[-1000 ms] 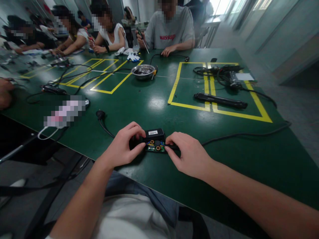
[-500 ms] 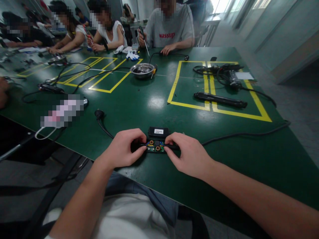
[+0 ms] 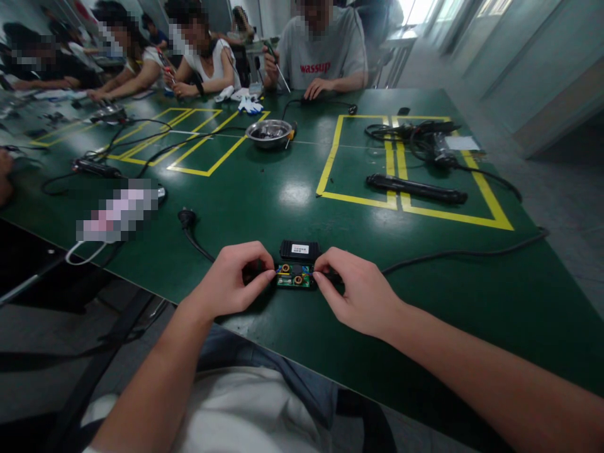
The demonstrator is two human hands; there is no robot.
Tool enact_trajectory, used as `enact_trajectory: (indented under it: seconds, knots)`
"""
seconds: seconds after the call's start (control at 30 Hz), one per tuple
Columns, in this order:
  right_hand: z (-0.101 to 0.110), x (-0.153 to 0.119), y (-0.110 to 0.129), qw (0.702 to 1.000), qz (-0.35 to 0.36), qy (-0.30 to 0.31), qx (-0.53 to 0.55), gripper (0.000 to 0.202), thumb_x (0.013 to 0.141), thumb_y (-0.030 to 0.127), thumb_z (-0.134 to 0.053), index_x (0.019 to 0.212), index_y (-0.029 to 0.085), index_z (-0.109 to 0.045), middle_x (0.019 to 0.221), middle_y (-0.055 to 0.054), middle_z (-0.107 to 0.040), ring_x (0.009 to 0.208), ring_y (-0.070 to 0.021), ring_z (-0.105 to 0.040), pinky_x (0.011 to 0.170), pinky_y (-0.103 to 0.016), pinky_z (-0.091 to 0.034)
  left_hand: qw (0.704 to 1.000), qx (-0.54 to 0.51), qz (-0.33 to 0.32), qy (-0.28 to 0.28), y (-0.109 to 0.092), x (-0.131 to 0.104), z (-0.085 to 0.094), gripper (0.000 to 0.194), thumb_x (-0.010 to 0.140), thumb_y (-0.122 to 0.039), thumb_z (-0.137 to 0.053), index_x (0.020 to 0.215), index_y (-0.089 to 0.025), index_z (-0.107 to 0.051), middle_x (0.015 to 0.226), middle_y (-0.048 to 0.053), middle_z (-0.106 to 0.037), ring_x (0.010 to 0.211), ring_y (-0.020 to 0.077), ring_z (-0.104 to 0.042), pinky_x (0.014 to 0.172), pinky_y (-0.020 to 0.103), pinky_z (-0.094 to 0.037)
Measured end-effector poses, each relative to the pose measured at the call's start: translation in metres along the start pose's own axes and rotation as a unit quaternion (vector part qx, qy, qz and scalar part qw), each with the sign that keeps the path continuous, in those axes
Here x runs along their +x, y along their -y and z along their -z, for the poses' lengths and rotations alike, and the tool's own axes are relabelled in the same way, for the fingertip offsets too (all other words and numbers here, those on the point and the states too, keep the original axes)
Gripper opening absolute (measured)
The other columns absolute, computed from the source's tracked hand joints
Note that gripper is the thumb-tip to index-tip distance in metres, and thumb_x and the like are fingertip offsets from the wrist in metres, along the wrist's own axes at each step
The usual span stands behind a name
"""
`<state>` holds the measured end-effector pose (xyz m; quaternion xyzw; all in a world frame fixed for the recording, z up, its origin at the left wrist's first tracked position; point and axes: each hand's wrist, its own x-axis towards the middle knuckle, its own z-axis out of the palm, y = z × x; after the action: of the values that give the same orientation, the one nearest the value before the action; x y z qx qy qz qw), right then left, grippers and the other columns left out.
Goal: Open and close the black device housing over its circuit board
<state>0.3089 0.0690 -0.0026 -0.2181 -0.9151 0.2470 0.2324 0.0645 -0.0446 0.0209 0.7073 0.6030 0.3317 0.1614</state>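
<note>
A green circuit board point(image 3: 292, 277) with copper coils lies in a small black case on the table in front of me. At its left end my left hand point(image 3: 238, 280) is closed in a pinch on the black power cord point(image 3: 201, 250), whose plug point(image 3: 187, 218) rests farther left. Thumb and forefinger of my right hand point(image 3: 356, 286) close on the other black cord point(image 3: 453, 254) at the board's right end; it runs off across the table. Just behind the board sits the black case cover point(image 3: 300, 250) with a white label. My fingers partly hide both cord ends.
A metal bowl point(image 3: 268, 134) of small parts stands mid-table. Toward the right lie a long black bar point(image 3: 418, 189) and a bundle of black cables point(image 3: 415, 131) among yellow tape lines. Opposite sits a person point(image 3: 321, 47) holding a screwdriver. The table edge is close to my body.
Fingertips of both hands have drawn slightly apart, outward from the board, so more of it shows. Across the table, the person's screwdriver has shifted a little to the right.
</note>
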Motion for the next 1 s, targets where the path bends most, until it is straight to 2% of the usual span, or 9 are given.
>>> enact_trajectory:
  seconds: [0.17, 0.27, 0.4, 0.47, 0.57, 0.7, 0.8, 0.9, 1.0]
  knots:
    - [-0.001, 0.002, -0.001, 1.000, 0.000, 0.011, -0.021, 0.009, 0.098, 0.017, -0.058, 0.092, 0.024, -0.058, 0.087, -0.004, -0.067, 0.080, -0.0225, -0.062, 0.073, -0.036, -0.044, 0.999, 0.030, -0.013, 0.010, 0.001, 0.001, -0.001, 0.015, 0.095, -0.022, -0.062, 0.082, -0.019, -0.068, 0.080, 0.003, -0.069, 0.073, 0.0178, -0.062, 0.068, 0.031, -0.048]
    - [-0.002, 0.002, -0.001, 0.999, 0.006, 0.002, -0.046, 0.011, 0.096, 0.018, -0.061, 0.088, 0.025, -0.056, 0.086, -0.005, -0.066, 0.082, -0.0245, -0.060, 0.073, -0.038, -0.041, 0.998, 0.057, -0.036, -0.017, -0.001, 0.002, -0.003, 0.017, 0.097, -0.021, -0.061, 0.086, -0.019, -0.073, 0.105, 0.010, -0.076, 0.098, 0.0254, -0.067, 0.090, 0.041, -0.057]
    - [-0.003, 0.002, -0.001, 0.998, 0.009, -0.001, -0.055, 0.009, 0.096, 0.018, -0.061, 0.091, 0.024, -0.057, 0.086, -0.005, -0.066, 0.081, -0.0248, -0.059, 0.074, -0.039, -0.039, 0.995, 0.096, -0.029, -0.013, 0.000, 0.005, -0.010, 0.035, 0.106, -0.021, -0.054, 0.130, -0.026, -0.079, 0.152, 0.011, -0.069, 0.134, 0.0328, -0.060, 0.118, 0.059, -0.049]
    - [-0.003, 0.002, -0.001, 0.999, 0.009, -0.003, -0.051, 0.008, 0.097, 0.018, -0.060, 0.092, 0.024, -0.057, 0.087, -0.005, -0.067, 0.082, -0.0249, -0.060, 0.075, -0.039, -0.039, 0.994, 0.108, -0.006, 0.007, 0.004, 0.007, -0.013, 0.040, 0.109, -0.022, -0.051, 0.139, -0.029, -0.077, 0.159, 0.010, -0.066, 0.141, 0.0339, -0.058, 0.122, 0.063, -0.046]
    - [-0.004, 0.003, -0.001, 0.999, 0.009, -0.006, -0.049, 0.007, 0.097, 0.019, -0.058, 0.092, 0.023, -0.057, 0.087, -0.006, -0.067, 0.083, -0.0255, -0.061, 0.075, -0.040, -0.039, 0.994, 0.099, 0.037, -0.021, 0.010, 0.010, -0.016, 0.034, 0.109, -0.025, -0.055, 0.132, -0.026, -0.080, 0.147, 0.011, -0.074, 0.136, 0.0330, -0.064, 0.118, 0.061, -0.050]
    - [-0.004, 0.002, 0.000, 0.999, -0.004, -0.006, -0.041, 0.004, 0.097, 0.020, -0.057, 0.100, 0.023, -0.058, 0.090, -0.006, -0.068, 0.085, -0.0260, -0.062, 0.076, -0.040, -0.041, 0.990, 0.075, 0.084, -0.080, 0.014, 0.010, -0.015, 0.019, 0.099, -0.032, -0.075, 0.115, -0.024, -0.082, 0.119, 0.009, -0.083, 0.112, 0.0302, -0.073, 0.104, 0.050, -0.059]
    - [-0.004, 0.001, -0.001, 0.999, -0.028, -0.017, -0.019, 0.024, 0.093, 0.022, -0.061, 0.117, 0.023, -0.056, 0.095, -0.005, -0.069, 0.085, -0.0260, -0.063, 0.080, -0.042, -0.045, 0.987, 0.062, 0.104, -0.104, 0.013, 0.007, -0.013, 0.025, 0.097, -0.033, -0.077, 0.121, -0.025, -0.081, 0.112, 0.007, -0.082, 0.101, 0.0274, -0.073, 0.094, 0.044, -0.060]
    - [-0.004, -0.001, -0.001, 0.999, -0.041, -0.027, 0.004, 0.047, 0.090, 0.025, -0.065, 0.134, 0.024, -0.048, 0.104, -0.006, -0.071, 0.088, -0.0266, -0.065, 0.083, -0.044, -0.048, 0.989, 0.022, 0.086, -0.121, 0.010, 0.003, -0.007, 0.033, 0.098, -0.037, -0.076, 0.129, -0.025, -0.078, 0.115, 0.007, -0.081, 0.099, 0.0253, -0.071, 0.093, 0.041, -0.060]
    - [-0.001, -0.001, 0.000, 0.999, -0.032, -0.021, 0.018, 0.058, 0.089, 0.027, -0.068, 0.142, 0.023, -0.045, 0.112, -0.008, -0.072, 0.093, -0.0275, -0.067, 0.085, -0.044, -0.049, 0.998, -0.022, 0.022, -0.063, 0.007, 0.000, 0.001, 0.033, 0.096, -0.039, -0.080, 0.126, -0.024, -0.080, 0.115, 0.008, -0.081, 0.103, 0.0264, -0.072, 0.096, 0.040, -0.060]
